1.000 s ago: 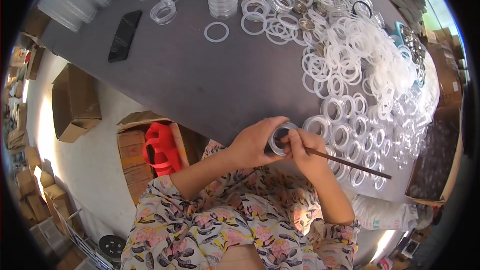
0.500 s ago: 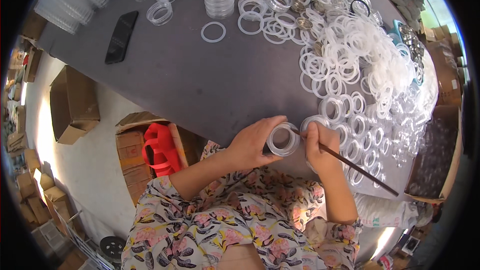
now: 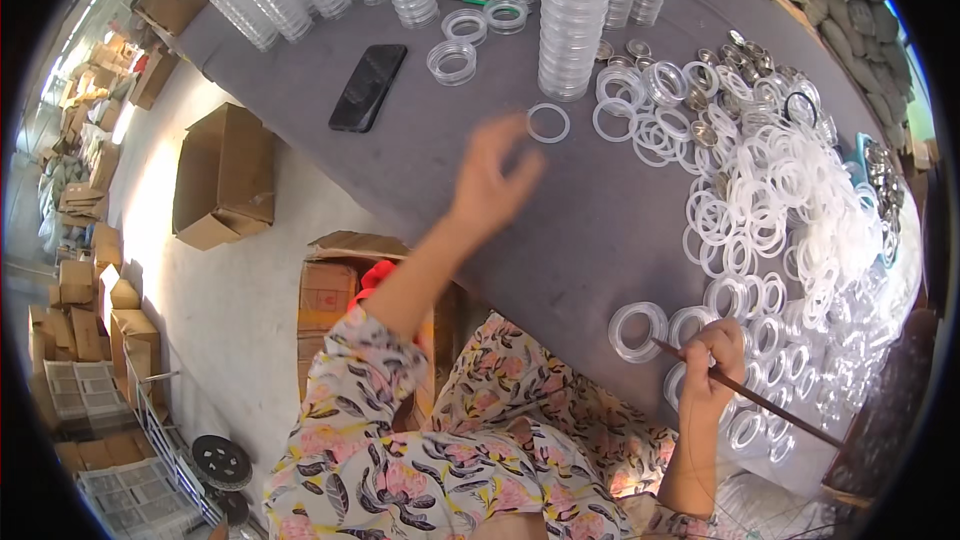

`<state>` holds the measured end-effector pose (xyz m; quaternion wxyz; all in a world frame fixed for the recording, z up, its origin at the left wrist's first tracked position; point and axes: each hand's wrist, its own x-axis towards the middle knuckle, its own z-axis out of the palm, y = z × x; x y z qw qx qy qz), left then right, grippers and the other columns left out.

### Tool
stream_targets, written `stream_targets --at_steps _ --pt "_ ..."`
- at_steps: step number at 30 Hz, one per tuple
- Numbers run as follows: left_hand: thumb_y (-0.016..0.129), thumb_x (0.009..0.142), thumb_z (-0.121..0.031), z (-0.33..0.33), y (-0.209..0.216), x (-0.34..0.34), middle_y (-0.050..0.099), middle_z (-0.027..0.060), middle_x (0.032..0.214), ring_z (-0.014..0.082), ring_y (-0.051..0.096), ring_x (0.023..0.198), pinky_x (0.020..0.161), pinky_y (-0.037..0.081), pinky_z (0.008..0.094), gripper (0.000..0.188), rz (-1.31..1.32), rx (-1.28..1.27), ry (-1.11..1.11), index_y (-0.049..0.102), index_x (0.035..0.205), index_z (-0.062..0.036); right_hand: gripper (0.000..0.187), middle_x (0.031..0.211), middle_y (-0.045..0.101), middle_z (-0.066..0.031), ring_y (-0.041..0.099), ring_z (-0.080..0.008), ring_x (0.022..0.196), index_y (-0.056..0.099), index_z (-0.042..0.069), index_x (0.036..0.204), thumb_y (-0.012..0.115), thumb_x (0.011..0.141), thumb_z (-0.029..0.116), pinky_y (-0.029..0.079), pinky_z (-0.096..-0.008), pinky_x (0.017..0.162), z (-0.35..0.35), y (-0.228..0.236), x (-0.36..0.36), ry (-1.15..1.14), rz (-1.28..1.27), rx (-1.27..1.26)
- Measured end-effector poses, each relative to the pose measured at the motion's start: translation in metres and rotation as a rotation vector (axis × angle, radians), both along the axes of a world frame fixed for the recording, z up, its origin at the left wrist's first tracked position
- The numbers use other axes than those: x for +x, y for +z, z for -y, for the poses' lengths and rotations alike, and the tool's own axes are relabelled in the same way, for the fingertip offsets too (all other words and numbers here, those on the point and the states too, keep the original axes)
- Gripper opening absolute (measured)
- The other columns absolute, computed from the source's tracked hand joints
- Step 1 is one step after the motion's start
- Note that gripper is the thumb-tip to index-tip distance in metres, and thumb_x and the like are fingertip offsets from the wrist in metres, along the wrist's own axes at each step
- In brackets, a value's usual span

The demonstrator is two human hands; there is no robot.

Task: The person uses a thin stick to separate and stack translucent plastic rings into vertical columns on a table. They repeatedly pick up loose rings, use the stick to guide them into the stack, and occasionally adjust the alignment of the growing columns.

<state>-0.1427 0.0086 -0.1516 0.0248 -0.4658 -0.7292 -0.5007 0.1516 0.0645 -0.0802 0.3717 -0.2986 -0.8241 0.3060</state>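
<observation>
Over the dark table, my left hand (image 3: 497, 177) is raised and blurred, its thumb and fingers apart with nothing in them. Its fingertips come close to a single flat white ring (image 3: 549, 123). My right hand (image 3: 712, 365) grips a thin dark brown stick (image 3: 775, 407) slanting down to the right. The stick's upper tip is at the edge of a clear round plastic ring (image 3: 638, 332), which appears to lie on the table at the left end of several similar clear rings (image 3: 766, 332).
Tall stacks of clear round pieces (image 3: 572, 30) stand at the back. A black phone (image 3: 368, 88) lies at the far left of the table. White rings (image 3: 750, 185) are heaped at the right, with metal pieces (image 3: 745, 55) beyond. A cardboard box (image 3: 225, 175) is on the floor.
My left hand has let go of the clear ring and moved up and away over the table. My right hand still holds the stick. The whole view has shifted.
</observation>
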Motion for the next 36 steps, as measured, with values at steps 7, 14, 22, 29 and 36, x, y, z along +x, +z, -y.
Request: stream_targets --at_steps 7,14,22,29,36 --pt "0.059 0.072 -0.013 -0.029 -0.024 -0.127 0.056 0.0122 0.096 0.0292 0.044 0.105 0.092 0.026 0.0470 0.025 -0.467 -0.205 0.381 0.056 0.096 -0.0054 0.038 0.053 0.039 -0.0047 0.037 -0.0124 0.043 0.042 0.004 0.059 0.039 0.089 0.026 0.030 -0.0212 0.041 0.013 0.003 -0.005 -0.006 -0.643 -0.499" --pt "0.060 0.070 -0.010 -0.001 -0.005 -0.049 0.057 0.0072 0.086 0.0267 0.049 0.095 0.092 0.028 0.0459 0.018 -0.388 -0.052 0.091 0.056 0.087 -0.0101 0.050 0.049 0.028 0.0002 0.021 -0.0078 0.041 0.032 0.010 0.052 0.023 0.092 0.038 0.017 -0.0210 0.038 0.008 0.010 -0.004 -0.030 -0.912 -0.576" --pt "0.063 0.067 -0.008 0.017 0.006 0.065 0.055 0.0050 0.096 0.0246 0.049 0.099 0.091 0.032 0.0441 0.030 -0.189 -0.053 -0.823 0.055 0.095 -0.0135 0.053 0.046 0.029 -0.0006 0.023 -0.0094 0.040 0.033 0.009 0.049 0.022 0.092 0.038 0.018 -0.0228 0.038 0.018 0.009 -0.002 0.005 -0.868 -0.525" --pt "0.063 0.070 -0.014 -0.044 -0.008 -0.024 0.055 0.0058 0.084 0.0237 0.051 0.079 0.070 0.041 0.0330 0.017 -0.217 -0.238 -0.089 0.059 0.083 -0.0058 0.055 0.046 0.031 -0.0015 0.025 -0.0106 0.039 0.035 0.008 0.048 0.023 0.091 0.039 0.019 -0.0240 0.038 0.026 0.008 0.005 0.000 -0.887 -0.519" --pt "0.063 0.068 -0.004 -0.029 0.015 0.027 0.055 0.0040 0.069 0.0216 0.052 0.054 0.051 0.042 0.0289 0.014 -0.033 -0.026 -0.192 0.060 0.081 -0.0066 0.055 0.046 0.032 -0.0014 0.027 -0.0112 0.039 0.035 0.008 0.048 0.023 0.091 0.039 0.020 -0.0244 0.039 0.026 0.004 0.012 -0.013 -0.864 -0.482"
